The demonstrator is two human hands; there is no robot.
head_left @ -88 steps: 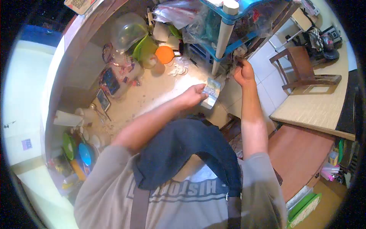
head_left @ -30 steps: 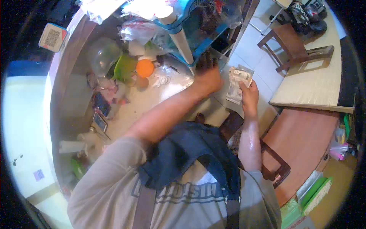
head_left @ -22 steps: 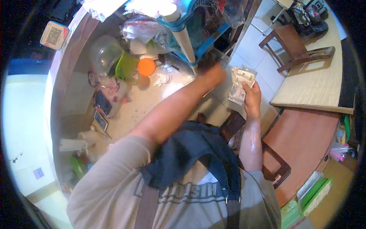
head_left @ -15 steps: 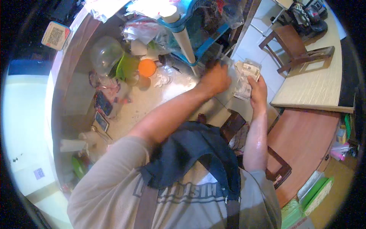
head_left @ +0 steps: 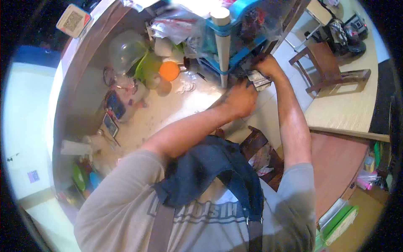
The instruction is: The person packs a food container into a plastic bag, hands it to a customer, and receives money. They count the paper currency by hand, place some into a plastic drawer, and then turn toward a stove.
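Note:
My left hand (head_left: 242, 100) is closed at the lower left edge of a stack of banknotes (head_left: 261, 82), just right of the white pole (head_left: 222, 54). My right hand (head_left: 269, 67) is right above the notes, by the lower edge of the blue rack (head_left: 241, 52). Its fingers are curled, and what lies inside them is hidden. The notes sit between the two hands.
On the counter (head_left: 168, 111) are an orange lid (head_left: 169, 71), a green container (head_left: 147, 69), a phone (head_left: 110, 125) and plastic bags (head_left: 174, 27). A wooden chair (head_left: 323, 63) stands on the pale tabletop (head_left: 344, 109) at right. A QR-code sign (head_left: 73, 21) is at upper left.
My right hand has moved up and left from beside the notes to above them. The banknotes have shifted down beside my left hand, which has dropped slightly. The view has turned a little.

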